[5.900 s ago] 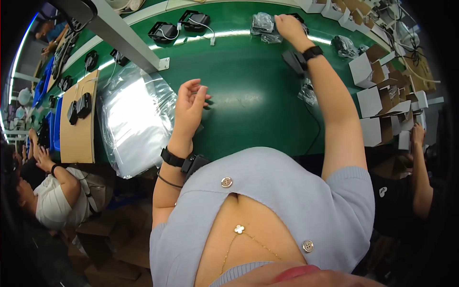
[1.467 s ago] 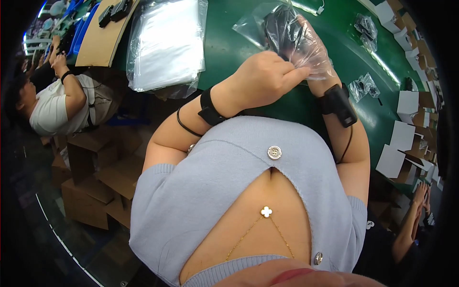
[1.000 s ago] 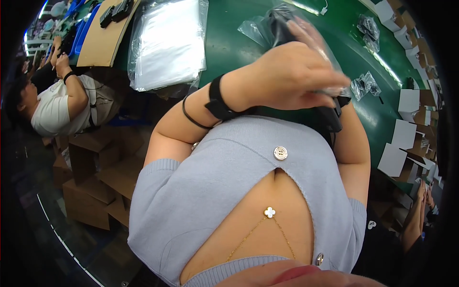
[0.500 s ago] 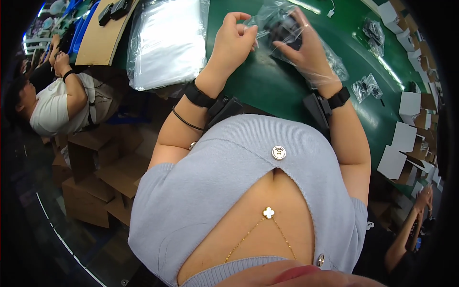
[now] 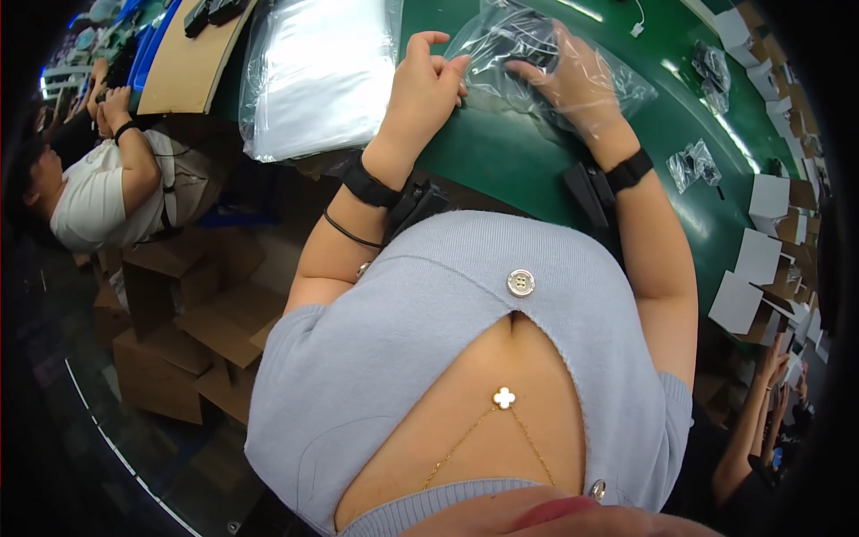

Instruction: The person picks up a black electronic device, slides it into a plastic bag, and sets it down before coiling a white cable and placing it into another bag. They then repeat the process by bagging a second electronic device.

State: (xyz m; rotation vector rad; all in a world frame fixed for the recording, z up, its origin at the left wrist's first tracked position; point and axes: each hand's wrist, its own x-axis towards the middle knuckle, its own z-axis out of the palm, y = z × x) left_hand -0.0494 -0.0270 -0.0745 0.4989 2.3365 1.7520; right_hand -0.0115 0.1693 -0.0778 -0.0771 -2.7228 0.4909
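A clear plastic bag (image 5: 488, 76) lies over the green table at the top, with a bundle of black coiled cable (image 5: 528, 43) inside it. My right hand (image 5: 577, 80) appears to reach into the bag, as film covers its back and fingers. Its thumb and fingers are closed round the black bundle. My left hand (image 5: 428, 85) is beside the bag's left edge, fingers half bent, with thumb and index finger apart. Plain film touches or nearly touches its thumb. A stack of flat clear bags (image 5: 322, 80) is left of that hand.
Two small bagged parts lie right on the green table (image 5: 662, 134), one farther (image 5: 713, 76) and one nearer (image 5: 693, 166). White open boxes (image 5: 759, 255) line the right edge. A cardboard sheet (image 5: 190, 67) is at upper left. Brown cartons (image 5: 165, 349) and a seated co-worker (image 5: 107, 192) are left.
My left thumb and index finger have parted from their pinch on the bag, and that hand has shifted slightly left. The bag now spreads wider around my right hand and the cable.
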